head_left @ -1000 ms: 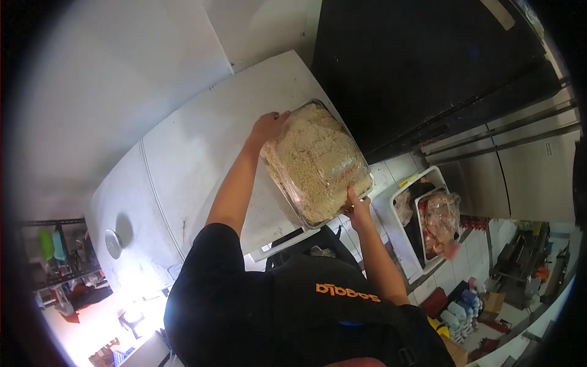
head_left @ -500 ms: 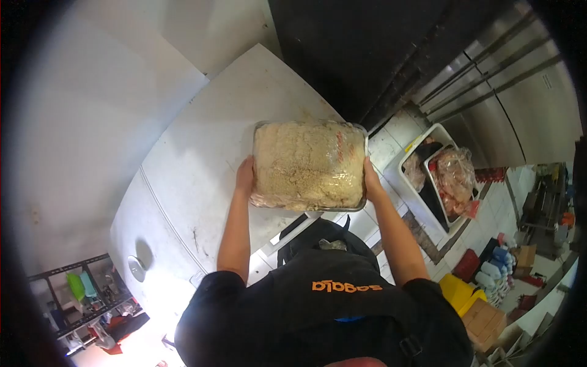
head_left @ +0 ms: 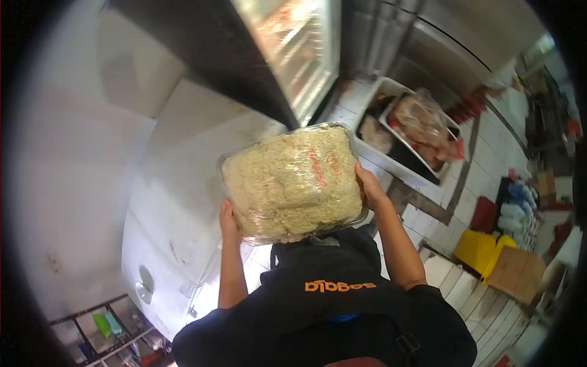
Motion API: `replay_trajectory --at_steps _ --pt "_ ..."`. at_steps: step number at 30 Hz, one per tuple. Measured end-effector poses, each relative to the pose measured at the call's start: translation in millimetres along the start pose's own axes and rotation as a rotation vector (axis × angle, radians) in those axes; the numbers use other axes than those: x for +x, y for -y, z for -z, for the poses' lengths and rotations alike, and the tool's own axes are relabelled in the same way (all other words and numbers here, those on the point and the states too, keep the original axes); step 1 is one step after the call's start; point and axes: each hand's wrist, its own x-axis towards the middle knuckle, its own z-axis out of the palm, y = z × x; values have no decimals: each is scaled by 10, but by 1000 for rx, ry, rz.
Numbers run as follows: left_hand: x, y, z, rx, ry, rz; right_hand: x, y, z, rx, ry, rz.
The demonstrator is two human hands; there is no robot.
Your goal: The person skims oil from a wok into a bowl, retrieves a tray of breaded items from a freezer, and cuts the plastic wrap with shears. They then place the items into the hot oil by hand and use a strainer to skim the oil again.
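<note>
A rectangular tray point(head_left: 293, 183) heaped with a pale yellow, crumbly food is wrapped in clear plastic film with red writing on it. It is held tilted in front of my dark apron. My left hand point(head_left: 230, 223) grips its left edge, thumb up along the side. On the opposite edge my right hand point(head_left: 370, 188) is closed round the rim. The undersides of both hands are hidden by the tray. Behind and left of the tray lies the white top of a chest freezer point(head_left: 177, 165).
A lit, glass-fronted cabinet point(head_left: 306, 61) stands beyond the tray. Right of it on the tiled floor are white tubs point(head_left: 422, 174) with bagged raw meat point(head_left: 422, 125). A yellow container point(head_left: 480, 251) and a cardboard box point(head_left: 516, 269) stand at the right, a shelf rack point(head_left: 110, 330) at lower left.
The tray has come nearer my body, off to the left and tilted, still between both hands. My view has turned right, bringing the lit cabinet into sight.
</note>
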Motion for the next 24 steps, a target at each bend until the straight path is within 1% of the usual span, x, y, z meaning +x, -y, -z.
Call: replay_trajectory --at_steps 2,3,4,6,8,9,11,12,14,15,16,18,19,20,21,22,23,24 --pt "-410 -172 -643 17 123 88 -475 114 445 220 92 84" --pt "-526 -79 -827 26 178 127 -751 205 686 229 70 102" --pt "-703 61 -1011 52 241 129 -969 146 976 264 35 148" --pt "-842 258 -1502 23 344 151 -1272 152 1525 263 28 231" --pt "-997 482 -1969 38 427 170 -1634 229 1970 174 -10 380" --pt "-1114 507 -2280 28 474 206 -1744 311 2213 193 -69 425" --pt "-1356 672 -2918 15 569 251 -1931 357 2759 226 -74 404" --pt "-1456 760 -3212 35 582 267 -2030 431 3058 235 -108 426" --pt "-1597 1015 -3760 68 594 302 -2261 559 3562 322 -99 359" --pt "-1598 1170 -4058 98 595 312 -2276 542 3884 336 -179 379" --pt "-1443 1294 -4099 103 601 327 -2273 497 3934 324 -205 381" --pt "-1441 1630 -4680 138 660 319 -2407 641 4569 347 -265 434" --pt "-1519 1821 -5079 164 712 344 -2556 783 4867 395 -286 465" --pt "-1515 2014 -5459 183 772 364 -2628 868 5148 375 -349 461" --pt "-1455 2274 -5776 174 772 352 -2709 978 5452 351 -415 464" --pt "-1562 2324 -6164 143 808 345 -2864 1174 5663 497 -403 389" --pt "-1762 2340 -6721 72 862 384 -2778 1116 6115 490 -469 368" --pt "-1972 2426 -7264 15 904 434 -3047 1480 6248 412 -589 493"
